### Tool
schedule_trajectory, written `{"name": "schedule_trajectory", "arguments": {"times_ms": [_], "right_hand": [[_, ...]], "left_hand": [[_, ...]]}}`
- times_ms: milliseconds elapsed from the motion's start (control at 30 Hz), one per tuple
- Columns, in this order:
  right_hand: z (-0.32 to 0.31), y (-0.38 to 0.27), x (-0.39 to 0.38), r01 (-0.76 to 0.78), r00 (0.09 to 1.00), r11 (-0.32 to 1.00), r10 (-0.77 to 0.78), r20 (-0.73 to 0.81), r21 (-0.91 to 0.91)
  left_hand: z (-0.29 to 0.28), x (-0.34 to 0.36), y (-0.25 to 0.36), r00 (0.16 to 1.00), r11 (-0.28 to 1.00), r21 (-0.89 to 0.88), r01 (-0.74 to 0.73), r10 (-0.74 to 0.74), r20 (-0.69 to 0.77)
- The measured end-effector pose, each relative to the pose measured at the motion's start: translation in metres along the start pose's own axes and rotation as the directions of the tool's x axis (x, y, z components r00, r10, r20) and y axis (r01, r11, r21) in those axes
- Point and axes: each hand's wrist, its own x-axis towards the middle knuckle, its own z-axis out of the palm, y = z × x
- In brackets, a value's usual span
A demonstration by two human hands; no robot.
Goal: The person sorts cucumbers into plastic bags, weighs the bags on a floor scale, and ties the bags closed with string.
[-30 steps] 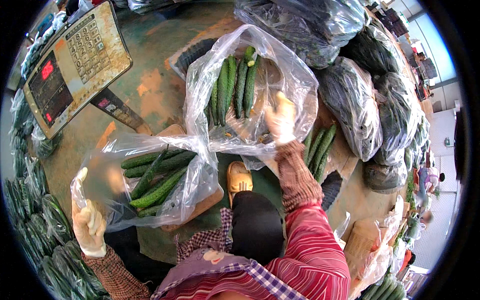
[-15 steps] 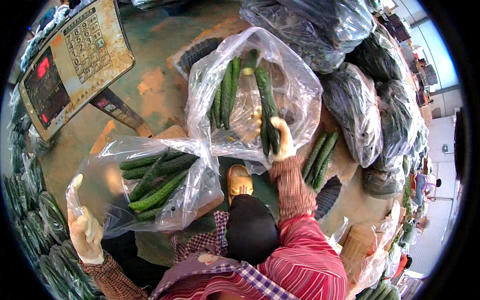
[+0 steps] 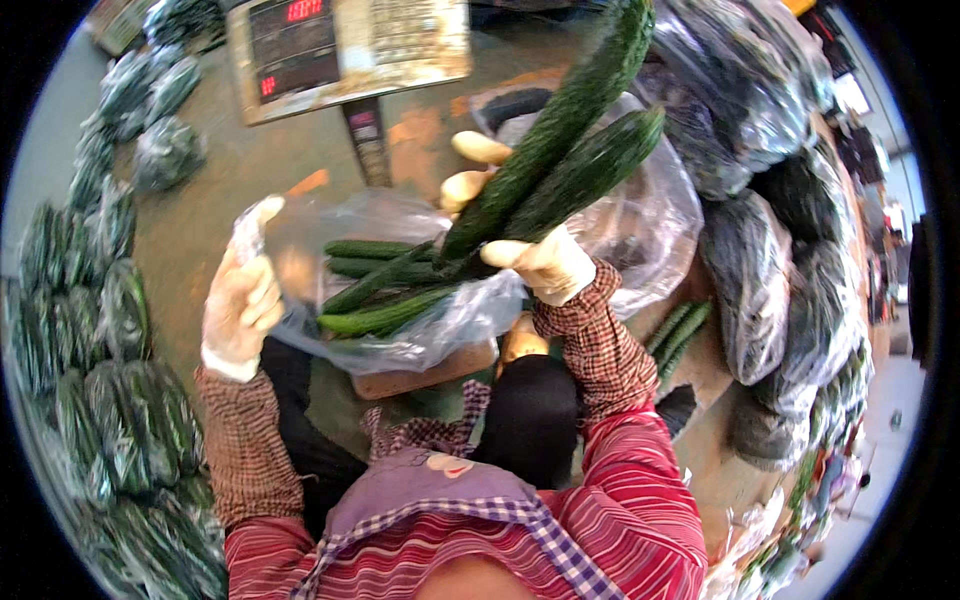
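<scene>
My gloved right hand (image 3: 545, 266) is wrapped round several long dark green cucumbers (image 3: 552, 135), raised and tilted over the right edge of a clear plastic bag (image 3: 450, 335). Inside that bag lie more cucumbers (image 3: 375, 318). At the bag's left side my gloved left hand (image 3: 245, 300) pinches its rim and draws the mouth wide. Beneath the bag a brownish scale platform (image 3: 430, 372) partly shows. A second, larger clear bag (image 3: 665, 225) stands open behind the right hand, its contents mostly hidden by the raised cucumbers.
A digital scale display (image 3: 350, 50) stands on a post beyond the bag. Loose cucumbers (image 3: 680, 335) lie to the right. Filled bags (image 3: 750, 285) are piled at the far right, and bagged cucumbers (image 3: 130, 410) line the left side. My knee (image 3: 535, 405) is close to the platform.
My right hand has lifted cucumbers out of the larger bag and brought them left and up to the smaller one. My left hand still grips the bag rim. The view has shifted.
</scene>
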Motion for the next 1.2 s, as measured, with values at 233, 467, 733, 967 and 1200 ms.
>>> {"name": "schedule_trajectory", "arguments": {"times_ms": [233,467,733,967,1200], "right_hand": [[0.003,0.099,0.024,0.141,0.927,0.385,0.271,0.258,-0.912],[-0.071,0.065,-0.028,-0.391,0.859,0.902,0.286,-0.425,-0.183],[-0.213,0.127,0.01,-0.9,0.256,0.338,-0.104,-0.961,-0.276],[-0.241,0.121,-0.015,-0.745,0.359,0.561,-0.119,-0.926,-0.362],[-0.163,0.069,-0.135,-0.033,0.758,0.97,0.18,-0.627,0.239]], "left_hand": [[-0.036,-0.013,0.019,0.988,0.922,-0.379,0.08,-0.022,0.156],[-0.038,-0.026,0.011,1.0,0.977,-0.214,0.005,-0.002,0.014],[-0.009,0.002,-0.002,0.999,0.994,-0.11,-0.002,-0.002,-0.038],[-0.004,0.009,-0.004,0.999,0.996,-0.083,0.018,-0.022,-0.044],[-0.009,0.004,-0.005,0.998,1.0,-0.027,-0.006,0.004,-0.062]]}}
